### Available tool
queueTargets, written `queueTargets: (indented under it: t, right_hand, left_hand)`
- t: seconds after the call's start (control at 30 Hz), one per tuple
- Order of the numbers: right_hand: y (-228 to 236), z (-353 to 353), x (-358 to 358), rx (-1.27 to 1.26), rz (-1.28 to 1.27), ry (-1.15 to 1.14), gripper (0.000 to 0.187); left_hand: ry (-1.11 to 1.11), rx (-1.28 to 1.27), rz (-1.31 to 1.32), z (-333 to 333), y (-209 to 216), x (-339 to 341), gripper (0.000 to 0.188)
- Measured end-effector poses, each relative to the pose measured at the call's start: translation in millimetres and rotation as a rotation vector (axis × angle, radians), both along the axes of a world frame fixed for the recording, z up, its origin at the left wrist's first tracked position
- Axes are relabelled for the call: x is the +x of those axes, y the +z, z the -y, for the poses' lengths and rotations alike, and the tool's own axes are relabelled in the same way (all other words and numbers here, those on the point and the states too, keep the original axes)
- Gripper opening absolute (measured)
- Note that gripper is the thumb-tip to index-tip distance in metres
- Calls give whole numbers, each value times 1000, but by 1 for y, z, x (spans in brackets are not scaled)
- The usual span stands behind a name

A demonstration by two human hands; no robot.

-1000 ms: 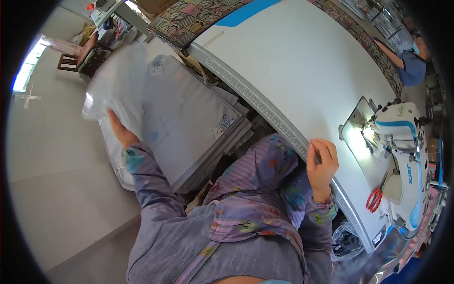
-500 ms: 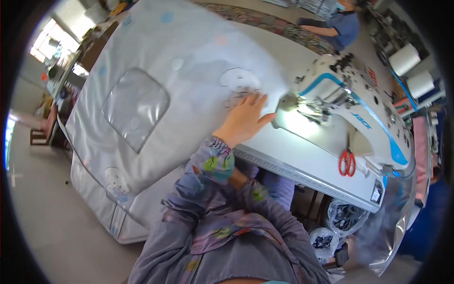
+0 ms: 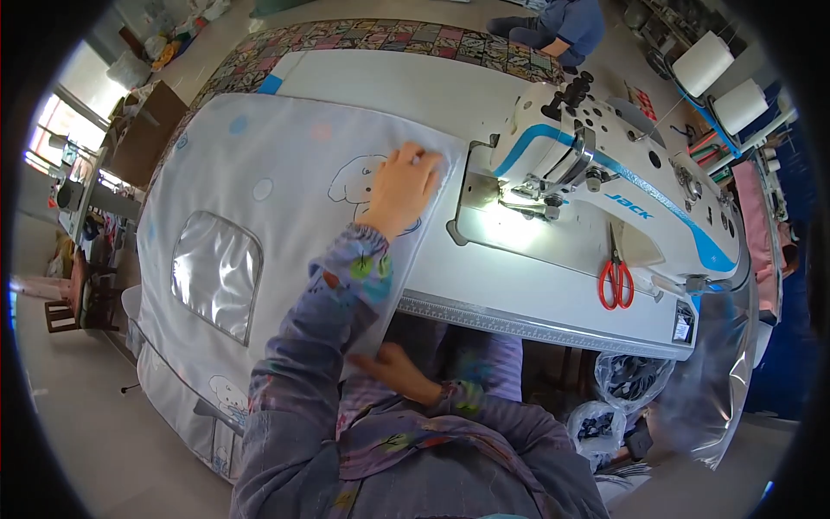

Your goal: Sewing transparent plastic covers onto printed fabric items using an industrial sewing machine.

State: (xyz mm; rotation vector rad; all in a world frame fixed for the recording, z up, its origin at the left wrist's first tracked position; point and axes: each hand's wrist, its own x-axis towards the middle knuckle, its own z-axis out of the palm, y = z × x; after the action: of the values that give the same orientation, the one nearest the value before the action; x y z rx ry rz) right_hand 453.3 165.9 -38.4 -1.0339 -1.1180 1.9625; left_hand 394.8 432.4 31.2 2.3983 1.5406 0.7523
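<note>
A large pale grey-white fabric cover (image 3: pixel 294 156), printed with cartoon animals and dots, spreads over the left part of the sewing table and hangs off its front. A clear window panel (image 3: pixel 216 277) is set into it. My left hand (image 3: pixel 405 189) lies on the cover near its right edge, fingers bent and closed on the material. Lower down, close to my lap, my right hand (image 3: pixel 396 374) is closed at the cover's hanging edge; its fingertips are partly hidden. Right of the cover stands a white-and-blue sewing machine (image 3: pixel 605 173), its needle area lit, apart from the fabric.
Red-handled scissors (image 3: pixel 616 284) lie under the machine arm. A ruler strip (image 3: pixel 519 324) runs along the table's front edge. Thread cones (image 3: pixel 702 65) stand at upper right. Bags of scraps (image 3: pixel 635 381) hang below the table. Beyond a patterned cloth (image 3: pixel 363 36) sits another person (image 3: pixel 566 30).
The cover has shifted left and lies flatter, away from the needle area. My left hand has moved left with it and bent its fingers. My right hand has come into view below.
</note>
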Motion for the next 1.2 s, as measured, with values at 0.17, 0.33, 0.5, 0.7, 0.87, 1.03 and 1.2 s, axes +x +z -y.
queueTargets:
  t: [0.17, 0.33, 0.5, 0.7, 0.87, 1.03, 1.2]
  right_hand:
    - [-9, 4, -4, 47, 184, 98, 40]
    - [-17, 1, -2, 104, 148, 18, 42]
    - [-25, -5, 5, -52, 163, 101, 42]
    - [-30, -6, 0, -51, 120, 36, 39]
    - [-28, -9, 0, 25, 81, 66, 33]
    - [12, -22, 15, 212, 122, 177, 28]
    - [70, -46, 61, 105, -89, -346, 25]
  left_hand:
    - [34, -99, 84, -62, 11, 7, 35]
    - [-270, -294, 456, -81, 14, -17, 24]
    - [-311, -11, 520, -35, 17, -36, 28]
    - [-311, 198, 498, -6, 34, -31, 32]
    - [-314, 221, 526, -9, 36, -27, 31]
    - [-289, 196, 637, -48, 65, 3, 28]
    - [-362, -12, 760, -127, 73, 57, 43]
